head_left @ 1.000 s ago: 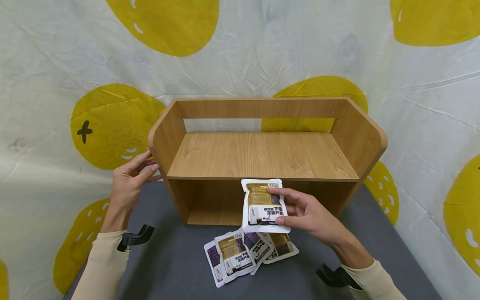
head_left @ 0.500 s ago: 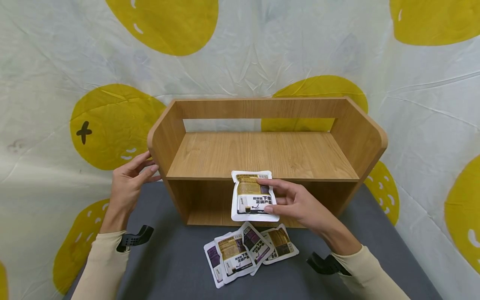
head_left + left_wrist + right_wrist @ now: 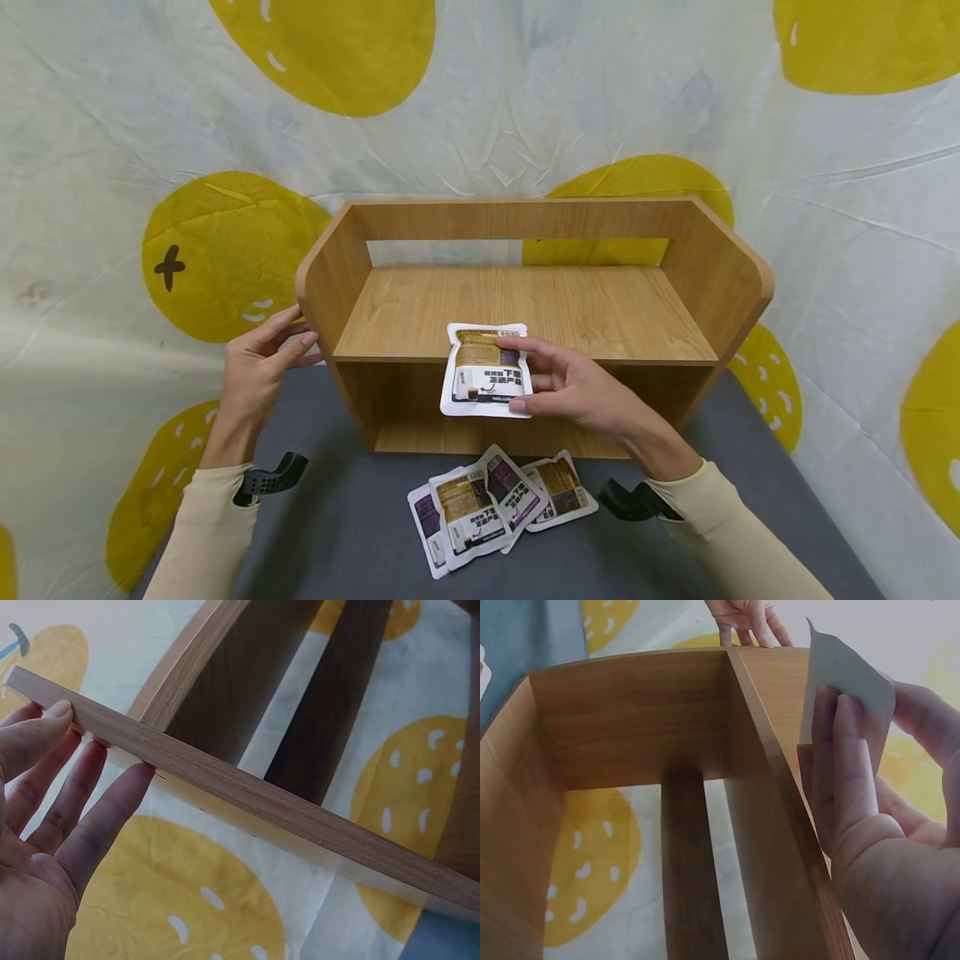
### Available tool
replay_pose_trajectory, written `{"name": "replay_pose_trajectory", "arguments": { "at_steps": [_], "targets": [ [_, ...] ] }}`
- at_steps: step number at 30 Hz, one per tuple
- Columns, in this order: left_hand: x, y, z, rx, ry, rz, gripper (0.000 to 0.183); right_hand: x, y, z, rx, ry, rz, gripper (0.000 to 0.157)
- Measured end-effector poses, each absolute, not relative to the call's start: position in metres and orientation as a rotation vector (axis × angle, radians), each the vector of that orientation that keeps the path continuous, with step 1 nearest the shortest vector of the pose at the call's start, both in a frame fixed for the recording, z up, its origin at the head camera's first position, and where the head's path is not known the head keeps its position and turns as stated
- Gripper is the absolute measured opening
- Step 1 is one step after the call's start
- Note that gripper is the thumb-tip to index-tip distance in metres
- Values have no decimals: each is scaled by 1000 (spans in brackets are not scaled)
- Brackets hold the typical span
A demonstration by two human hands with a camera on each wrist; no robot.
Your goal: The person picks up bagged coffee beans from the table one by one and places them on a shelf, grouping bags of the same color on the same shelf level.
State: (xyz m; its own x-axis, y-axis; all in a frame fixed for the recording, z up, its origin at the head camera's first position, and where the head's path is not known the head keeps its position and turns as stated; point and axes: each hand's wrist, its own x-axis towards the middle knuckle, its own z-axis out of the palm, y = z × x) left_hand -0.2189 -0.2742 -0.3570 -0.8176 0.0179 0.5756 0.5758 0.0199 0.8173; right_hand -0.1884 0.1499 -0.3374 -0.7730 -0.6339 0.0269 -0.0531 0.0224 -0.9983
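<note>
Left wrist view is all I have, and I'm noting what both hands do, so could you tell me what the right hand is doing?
Observer: The right hand holds a white-edged packet between thumb and fingers.

Operator: Any more like it nearby?

Observer: Yes, at least four similar packets lie overlapping on the dark table, in front of the wooden shelf.

Operator: Which side of the held one can you see?

Observer: The head view shows its printed face, gold above and white below; the right wrist view shows a plain, pale side.
</note>
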Motion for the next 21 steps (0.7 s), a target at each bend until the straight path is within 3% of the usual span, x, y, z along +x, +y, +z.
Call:
{"name": "replay_pose_trajectory", "arguments": {
  "at_steps": [21],
  "targets": [
    [-219,-274,-356,-616,-1894,-1850,45,-222,116,-313,-629,2145,-1766,64]
  ]
}}
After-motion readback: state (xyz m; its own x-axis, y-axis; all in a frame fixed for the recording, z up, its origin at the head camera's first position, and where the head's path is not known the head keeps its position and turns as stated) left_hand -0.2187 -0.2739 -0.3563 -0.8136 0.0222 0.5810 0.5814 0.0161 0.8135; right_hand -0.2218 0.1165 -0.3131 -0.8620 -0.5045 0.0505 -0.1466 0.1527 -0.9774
